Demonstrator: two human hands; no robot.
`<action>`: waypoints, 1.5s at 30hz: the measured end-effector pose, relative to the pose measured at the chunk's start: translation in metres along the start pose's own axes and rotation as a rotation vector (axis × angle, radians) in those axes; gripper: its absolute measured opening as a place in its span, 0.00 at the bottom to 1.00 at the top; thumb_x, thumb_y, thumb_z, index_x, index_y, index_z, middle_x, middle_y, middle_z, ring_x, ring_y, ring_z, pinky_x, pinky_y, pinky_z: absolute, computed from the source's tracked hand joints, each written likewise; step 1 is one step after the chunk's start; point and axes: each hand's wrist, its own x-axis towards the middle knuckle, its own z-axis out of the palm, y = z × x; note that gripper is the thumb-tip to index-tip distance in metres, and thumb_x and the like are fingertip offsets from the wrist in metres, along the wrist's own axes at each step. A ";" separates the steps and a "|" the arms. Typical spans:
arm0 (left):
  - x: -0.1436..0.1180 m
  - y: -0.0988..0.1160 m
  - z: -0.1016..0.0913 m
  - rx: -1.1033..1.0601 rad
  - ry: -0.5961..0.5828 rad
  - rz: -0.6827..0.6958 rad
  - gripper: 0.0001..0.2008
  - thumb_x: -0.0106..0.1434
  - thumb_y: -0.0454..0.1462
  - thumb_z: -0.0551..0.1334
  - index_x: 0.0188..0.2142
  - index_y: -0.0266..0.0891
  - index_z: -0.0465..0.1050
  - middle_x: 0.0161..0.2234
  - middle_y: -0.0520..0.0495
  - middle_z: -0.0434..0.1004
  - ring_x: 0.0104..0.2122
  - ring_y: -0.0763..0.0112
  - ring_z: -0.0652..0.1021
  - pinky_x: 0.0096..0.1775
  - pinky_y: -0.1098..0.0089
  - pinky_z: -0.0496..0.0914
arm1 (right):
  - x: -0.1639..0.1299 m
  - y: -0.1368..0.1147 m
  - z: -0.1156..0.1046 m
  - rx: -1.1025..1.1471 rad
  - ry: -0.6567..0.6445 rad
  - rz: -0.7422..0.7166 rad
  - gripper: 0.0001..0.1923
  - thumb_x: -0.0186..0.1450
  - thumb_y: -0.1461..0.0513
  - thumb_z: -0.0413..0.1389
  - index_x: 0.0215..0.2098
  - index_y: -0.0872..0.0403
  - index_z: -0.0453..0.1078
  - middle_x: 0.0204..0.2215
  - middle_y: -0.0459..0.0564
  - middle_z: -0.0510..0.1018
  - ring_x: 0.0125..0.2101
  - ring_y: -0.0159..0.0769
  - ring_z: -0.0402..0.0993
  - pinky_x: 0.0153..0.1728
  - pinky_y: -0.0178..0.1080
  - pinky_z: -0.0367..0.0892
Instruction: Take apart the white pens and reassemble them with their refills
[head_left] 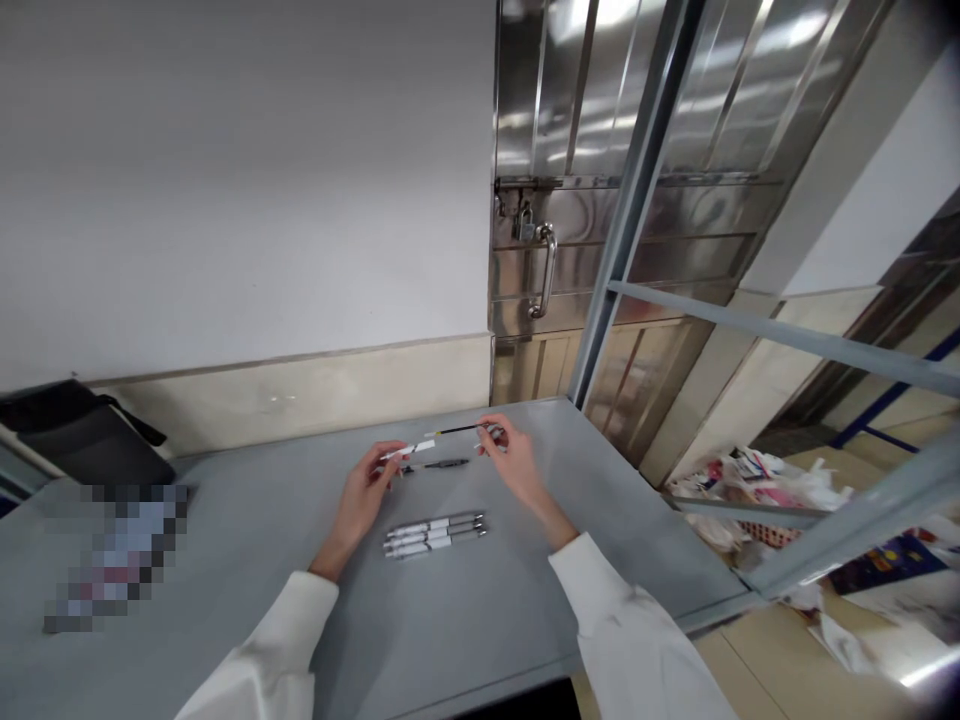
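Head view: at centre, the left hand's fingers grip a white pen barrel; the right hand's pinch a dark refill. Handling separate pen parts seems the step; the next move calls for careful alignment. White pens lie below on the table.

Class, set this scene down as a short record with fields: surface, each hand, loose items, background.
Surface: grey table
Left hand: holds a white tube
Right hand: holds a thin dark rod, its light end pointing toward the tube; another small piece at the fingers is too small to identify
Loose items: several white-and-grey pens side by side, nearer the person than the hands
Background: metal door with a padlock
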 end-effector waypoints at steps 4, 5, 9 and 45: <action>0.000 -0.001 0.001 0.000 0.001 -0.016 0.19 0.65 0.50 0.58 0.48 0.41 0.72 0.39 0.46 0.79 0.32 0.69 0.74 0.30 0.73 0.66 | 0.000 0.000 0.001 0.021 -0.004 0.008 0.14 0.65 0.50 0.53 0.41 0.50 0.69 0.34 0.48 0.79 0.25 0.35 0.78 0.30 0.37 0.69; 0.000 -0.002 0.001 0.000 -0.001 -0.018 0.19 0.66 0.50 0.58 0.48 0.41 0.72 0.39 0.46 0.79 0.32 0.69 0.74 0.30 0.74 0.66 | 0.000 0.000 0.001 0.020 -0.003 0.012 0.14 0.65 0.50 0.53 0.40 0.50 0.69 0.34 0.48 0.79 0.25 0.36 0.78 0.30 0.37 0.69; 0.001 -0.005 0.002 -0.001 -0.011 -0.017 0.18 0.66 0.50 0.58 0.48 0.42 0.72 0.39 0.46 0.79 0.32 0.69 0.74 0.30 0.74 0.66 | 0.000 -0.002 0.002 0.012 0.002 0.027 0.13 0.65 0.51 0.53 0.40 0.50 0.70 0.33 0.48 0.80 0.25 0.36 0.77 0.29 0.38 0.69; -0.001 -0.004 0.001 -0.007 -0.024 -0.013 0.18 0.66 0.49 0.58 0.48 0.40 0.72 0.40 0.46 0.79 0.32 0.69 0.74 0.30 0.74 0.66 | 0.001 0.005 0.002 0.059 -0.027 -0.004 0.15 0.66 0.50 0.54 0.41 0.51 0.71 0.32 0.48 0.78 0.23 0.33 0.75 0.26 0.35 0.66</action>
